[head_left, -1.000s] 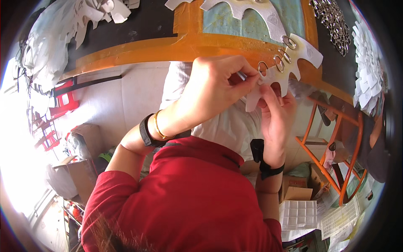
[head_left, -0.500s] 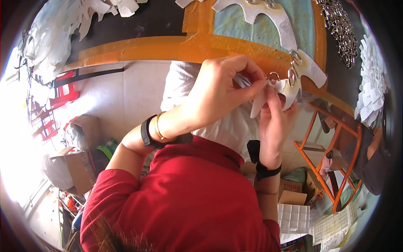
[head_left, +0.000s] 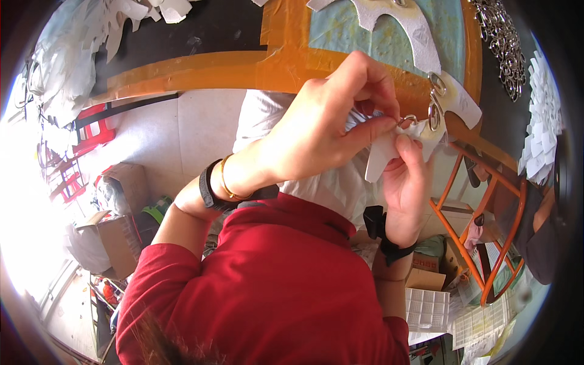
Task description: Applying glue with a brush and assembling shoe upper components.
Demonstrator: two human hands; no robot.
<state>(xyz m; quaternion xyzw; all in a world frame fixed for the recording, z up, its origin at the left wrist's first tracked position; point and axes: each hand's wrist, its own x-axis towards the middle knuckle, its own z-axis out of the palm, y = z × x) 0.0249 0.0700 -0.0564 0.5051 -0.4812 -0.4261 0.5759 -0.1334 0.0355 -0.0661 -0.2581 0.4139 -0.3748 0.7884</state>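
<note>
Between my two hands is a white, curved cut-out piece (head_left: 380, 159) of sheet material, perhaps felt or leather. My left hand (head_left: 328, 121) pinches its upper edge between thumb and fingers, right beside a small metal ring (head_left: 406, 120). From below, my right hand (head_left: 406, 182) grips the piece, thumb on the front and fingers curled behind. Just right of the fingertips is a larger metal ring (head_left: 434, 115). Another ring (head_left: 437, 84) lies on a neighbouring white piece (head_left: 461, 100) at the table edge. My fingers hide how ring and material meet.
Orange tape (head_left: 201, 68) edges the dark table (head_left: 213, 27). A further white piece (head_left: 420, 45) rests on a blue-green sheet (head_left: 340, 36). Many metal rings (head_left: 502, 45) are heaped at the right, near stacked white pieces (head_left: 541, 128). An orange metal frame (head_left: 523, 201) stands below, beside another person's arm (head_left: 543, 210).
Both hands have shifted slightly right with the white piece, my right hand also a little lower. My left knuckles have risen, and the pinch stays by the small ring.
</note>
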